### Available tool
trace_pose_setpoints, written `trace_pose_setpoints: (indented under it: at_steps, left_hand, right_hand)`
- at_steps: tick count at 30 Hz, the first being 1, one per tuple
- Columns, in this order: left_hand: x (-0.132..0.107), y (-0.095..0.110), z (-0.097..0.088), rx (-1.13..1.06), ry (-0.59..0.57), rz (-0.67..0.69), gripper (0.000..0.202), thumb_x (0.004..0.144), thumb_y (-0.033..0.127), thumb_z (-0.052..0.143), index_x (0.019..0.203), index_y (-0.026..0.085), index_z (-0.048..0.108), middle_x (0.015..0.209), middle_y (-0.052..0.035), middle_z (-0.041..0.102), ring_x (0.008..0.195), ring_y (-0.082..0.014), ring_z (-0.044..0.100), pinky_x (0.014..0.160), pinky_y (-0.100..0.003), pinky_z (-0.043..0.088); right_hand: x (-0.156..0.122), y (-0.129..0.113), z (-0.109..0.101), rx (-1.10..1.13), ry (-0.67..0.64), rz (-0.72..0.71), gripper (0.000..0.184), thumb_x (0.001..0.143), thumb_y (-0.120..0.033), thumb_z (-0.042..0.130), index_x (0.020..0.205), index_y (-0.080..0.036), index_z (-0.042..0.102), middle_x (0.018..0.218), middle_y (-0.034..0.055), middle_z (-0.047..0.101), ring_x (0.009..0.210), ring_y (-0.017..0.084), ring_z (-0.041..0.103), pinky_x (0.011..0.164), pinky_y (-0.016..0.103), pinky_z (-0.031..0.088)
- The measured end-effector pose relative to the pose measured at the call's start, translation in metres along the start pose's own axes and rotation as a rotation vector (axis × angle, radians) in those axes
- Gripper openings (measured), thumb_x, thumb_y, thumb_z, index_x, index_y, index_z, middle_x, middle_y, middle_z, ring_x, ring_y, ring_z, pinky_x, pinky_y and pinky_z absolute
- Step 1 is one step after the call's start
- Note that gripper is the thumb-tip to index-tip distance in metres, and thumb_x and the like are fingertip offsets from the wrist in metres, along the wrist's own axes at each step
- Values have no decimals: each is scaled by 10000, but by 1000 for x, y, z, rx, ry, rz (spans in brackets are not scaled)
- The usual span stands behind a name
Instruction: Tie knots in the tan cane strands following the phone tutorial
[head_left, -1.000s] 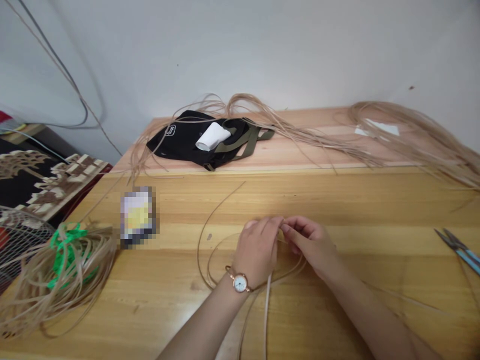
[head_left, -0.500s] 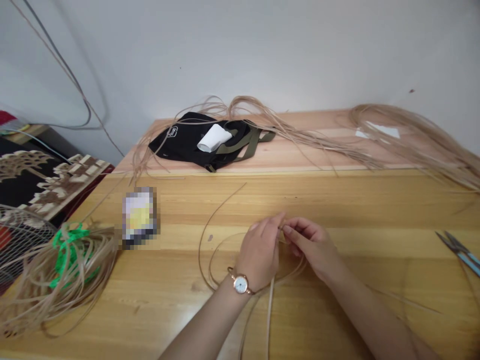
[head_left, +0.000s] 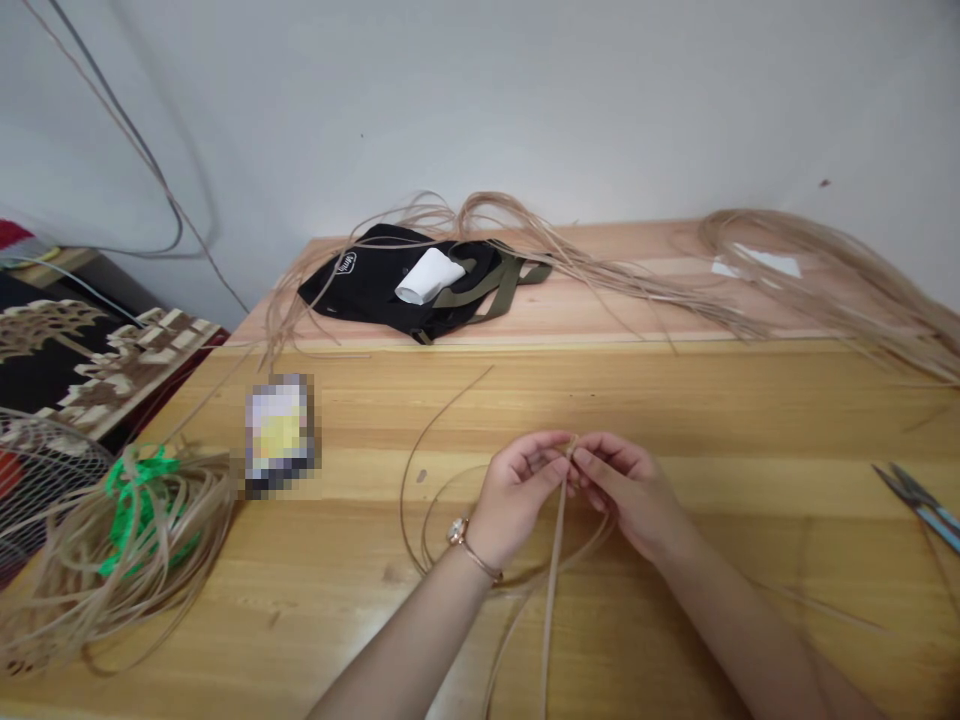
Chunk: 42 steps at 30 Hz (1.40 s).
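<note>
My left hand (head_left: 517, 490) and my right hand (head_left: 626, 485) meet at the middle of the wooden table (head_left: 675, 400), fingertips pinched together on thin tan rattan strips (head_left: 553, 570). One strip hangs straight down from the pinch toward me. Other strips of the same bunch loop in a loose ring on the table under and left of my hands, with one end curving up to the far left. A watch sits on my left wrist, its face turned away.
A coiled bundle of rattan tied with green cord (head_left: 135, 520) lies at the left edge. A black bag (head_left: 375, 285) with a white paper roll lies at the back, long loose rattan (head_left: 810, 270) beside it. Scissors (head_left: 919, 500) lie at the right. A blurred small object (head_left: 279, 432) sits left of centre.
My left hand has rolled palm-up so the watch face turned out of sight. The strip held at the pinch now hangs more upright between my hands.
</note>
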<state>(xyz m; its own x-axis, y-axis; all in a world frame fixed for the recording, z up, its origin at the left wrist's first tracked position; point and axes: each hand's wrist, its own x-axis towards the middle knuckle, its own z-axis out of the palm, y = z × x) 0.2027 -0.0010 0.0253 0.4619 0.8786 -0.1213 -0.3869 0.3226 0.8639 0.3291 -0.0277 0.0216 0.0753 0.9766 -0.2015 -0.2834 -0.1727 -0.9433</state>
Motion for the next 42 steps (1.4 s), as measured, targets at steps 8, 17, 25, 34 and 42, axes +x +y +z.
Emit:
trace_pose_setpoints:
  at_steps: [8, 17, 25, 34, 42]
  left_hand:
    - [-3, 0, 0, 236, 19, 93, 215, 728, 164, 559, 939, 121, 572, 712, -27, 603, 649, -104, 554, 652, -236, 442]
    - [-8, 0, 2, 950, 92, 449, 219, 774, 99, 443, 944, 179, 555, 811, -30, 599, 743, -124, 536, 698, -257, 438]
    - [-9, -1, 0, 1167, 63, 482, 231, 797, 137, 410, 1000, 165, 516, 897, -59, 605, 850, -162, 535, 771, -311, 429]
    - [-9, -2, 0, 1279, 34, 458, 255, 821, 135, 359, 1037, 163, 492, 958, -68, 598, 891, -175, 519, 800, -337, 413]
    - [-10, -1, 0, 1321, 39, 485, 243, 809, 130, 368, 1012, 155, 500, 912, -70, 603, 844, -184, 524, 766, -348, 415]
  right_hand:
    - [-1, 1, -5, 9, -40, -5, 138, 711, -300, 624, 703, -170, 580, 565, -31, 540, 420, 30, 418, 353, 126, 292]
    - [1, 4, -6, -198, -21, -39, 156, 724, -322, 602, 746, -169, 581, 592, -40, 526, 404, 25, 398, 367, 144, 302]
    - [0, 2, -5, -303, 6, -29, 203, 716, -361, 589, 762, -163, 576, 555, -36, 493, 424, 48, 390, 379, 163, 310]
    - [0, 3, -4, -346, 32, -30, 224, 706, -377, 586, 759, -159, 575, 534, -41, 473, 412, 50, 378, 374, 171, 296]
    - [-1, 1, -2, -343, 20, -3, 226, 704, -373, 590, 763, -155, 580, 558, -32, 485, 430, 49, 379, 387, 170, 296]
